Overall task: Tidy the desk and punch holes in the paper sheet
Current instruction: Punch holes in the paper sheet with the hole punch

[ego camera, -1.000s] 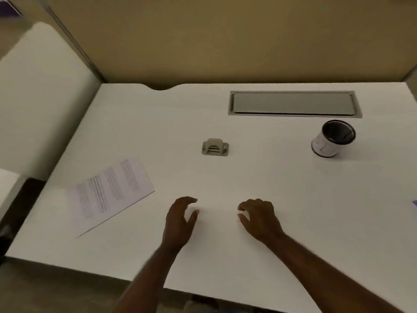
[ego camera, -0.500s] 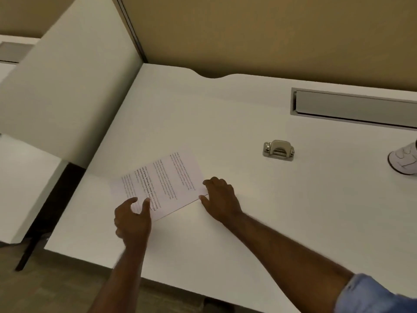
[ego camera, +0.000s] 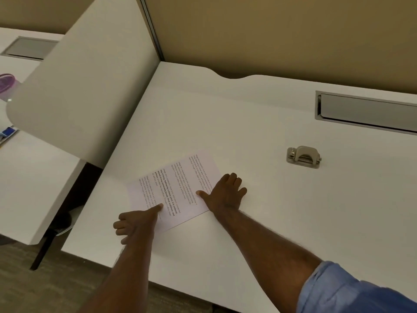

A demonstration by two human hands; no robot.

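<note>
A printed paper sheet (ego camera: pixel 178 188) lies flat and skewed on the white desk (ego camera: pixel 259 211), near its left front. My left hand (ego camera: pixel 135 223) rests at the sheet's near corner, thumb pressed on the paper and the other fingers curled. My right hand (ego camera: pixel 225 194) lies spread flat on the sheet's right edge, thumb on the printed text. Neither hand has the sheet lifted. A small metal hole punch (ego camera: pixel 303 157) stands alone on the desk, well to the right of my right hand.
A grey cable hatch (ego camera: pixel 365 114) is set into the desk's far right. A white divider panel (ego camera: pixel 85 86) rises along the left edge, with a neighbouring desk (ego camera: pixel 27 168) beyond it. A tan partition wall (ego camera: pixel 282 35) closes the back.
The view has swung left. Both hands moved from the bare desk middle to the sheet; the left thumb and right palm now press on it. The cup has left the view.
</note>
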